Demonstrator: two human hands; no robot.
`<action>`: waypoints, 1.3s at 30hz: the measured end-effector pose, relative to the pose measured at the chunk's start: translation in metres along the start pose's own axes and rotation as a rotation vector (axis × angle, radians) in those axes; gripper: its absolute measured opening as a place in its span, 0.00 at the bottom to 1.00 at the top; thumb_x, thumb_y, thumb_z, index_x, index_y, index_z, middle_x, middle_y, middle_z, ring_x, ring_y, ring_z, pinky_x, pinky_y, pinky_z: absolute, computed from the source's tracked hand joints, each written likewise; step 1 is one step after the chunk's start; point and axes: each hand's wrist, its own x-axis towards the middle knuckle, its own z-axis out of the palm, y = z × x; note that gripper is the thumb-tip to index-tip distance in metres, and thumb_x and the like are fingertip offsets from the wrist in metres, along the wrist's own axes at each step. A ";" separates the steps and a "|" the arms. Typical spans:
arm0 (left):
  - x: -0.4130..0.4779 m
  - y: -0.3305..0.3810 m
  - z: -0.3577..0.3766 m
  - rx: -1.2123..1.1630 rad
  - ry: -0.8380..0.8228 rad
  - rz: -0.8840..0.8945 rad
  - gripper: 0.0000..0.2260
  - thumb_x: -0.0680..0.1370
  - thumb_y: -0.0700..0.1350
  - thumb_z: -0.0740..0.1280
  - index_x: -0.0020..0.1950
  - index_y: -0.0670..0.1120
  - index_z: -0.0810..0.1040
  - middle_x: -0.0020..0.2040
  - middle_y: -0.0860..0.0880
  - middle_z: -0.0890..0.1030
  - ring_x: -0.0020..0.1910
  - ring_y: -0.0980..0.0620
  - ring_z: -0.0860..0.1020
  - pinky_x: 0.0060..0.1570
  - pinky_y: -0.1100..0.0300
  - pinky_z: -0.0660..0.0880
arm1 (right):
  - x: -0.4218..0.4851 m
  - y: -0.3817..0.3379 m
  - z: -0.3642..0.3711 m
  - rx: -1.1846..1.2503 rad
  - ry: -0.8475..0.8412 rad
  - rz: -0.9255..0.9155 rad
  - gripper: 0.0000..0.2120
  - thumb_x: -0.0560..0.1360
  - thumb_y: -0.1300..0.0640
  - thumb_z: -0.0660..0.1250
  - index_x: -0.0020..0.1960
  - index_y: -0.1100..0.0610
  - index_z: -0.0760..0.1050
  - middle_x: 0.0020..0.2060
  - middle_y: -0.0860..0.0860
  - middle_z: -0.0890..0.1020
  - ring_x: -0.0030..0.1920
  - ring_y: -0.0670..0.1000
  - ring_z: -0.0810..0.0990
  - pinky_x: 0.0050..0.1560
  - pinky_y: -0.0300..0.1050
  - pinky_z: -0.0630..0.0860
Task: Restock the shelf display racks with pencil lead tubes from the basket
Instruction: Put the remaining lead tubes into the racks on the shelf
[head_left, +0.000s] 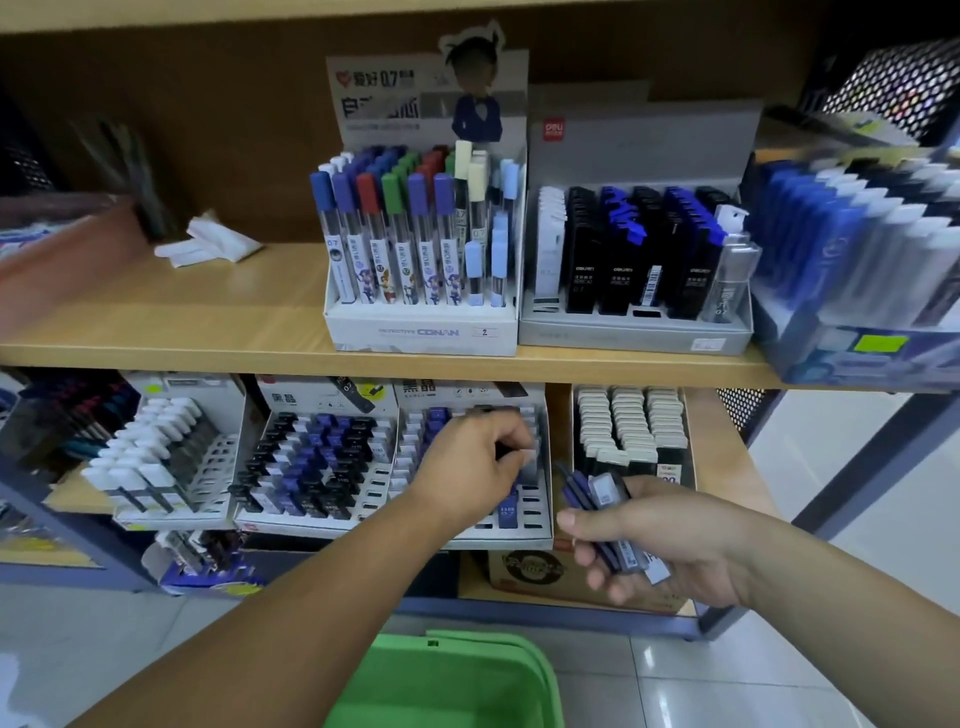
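Wooden shelf (208, 322), two tiers; work is on the lower tier, white slotted rack (519, 541) right of centre. Green basket (452, 686) sits near, bottom centre, on the floor below both arms; contents not visible from here. Step in hand: seating tubes one by one into that rack. Left hand (467, 467) is over the far-right rows of the rack, fingers (524, 457) curled and pinching a dark single tube (505, 450); it's blurred, can't tell if it's in a slot yet. Right hand (670, 540) hangs just right of the rack, near side, fingers (618, 590) wrapped round a bundle of dark blue tubes (597, 512), thumb across the top, tube ends fanning up and left. One blue tube marked HB 0.7 (506, 512) stands in a near row, open slots all round it. Next move, my read: drop the pinched tube upright into a free slot, then take the next one off the right-hand bundle. Needs slot alignment; slots are narrow and close together.
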 end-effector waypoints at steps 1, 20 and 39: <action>0.002 0.000 0.001 0.015 0.006 -0.005 0.08 0.78 0.42 0.73 0.44 0.56 0.82 0.41 0.63 0.82 0.44 0.64 0.79 0.44 0.70 0.74 | -0.001 0.000 -0.002 0.007 0.000 0.002 0.10 0.76 0.57 0.76 0.50 0.63 0.80 0.37 0.58 0.81 0.34 0.54 0.80 0.30 0.43 0.78; 0.003 0.008 -0.001 0.160 0.022 0.178 0.07 0.81 0.46 0.69 0.46 0.47 0.85 0.43 0.53 0.82 0.47 0.53 0.77 0.49 0.58 0.74 | 0.004 0.002 -0.006 0.066 -0.101 -0.036 0.14 0.78 0.63 0.73 0.62 0.66 0.79 0.44 0.60 0.84 0.38 0.53 0.81 0.32 0.43 0.78; -0.022 0.017 -0.057 -0.636 -0.215 -0.384 0.08 0.86 0.43 0.62 0.57 0.41 0.78 0.41 0.46 0.85 0.38 0.52 0.83 0.31 0.60 0.75 | 0.016 -0.006 0.017 0.059 -0.043 -0.111 0.08 0.75 0.63 0.76 0.51 0.62 0.79 0.39 0.58 0.82 0.36 0.54 0.79 0.31 0.43 0.76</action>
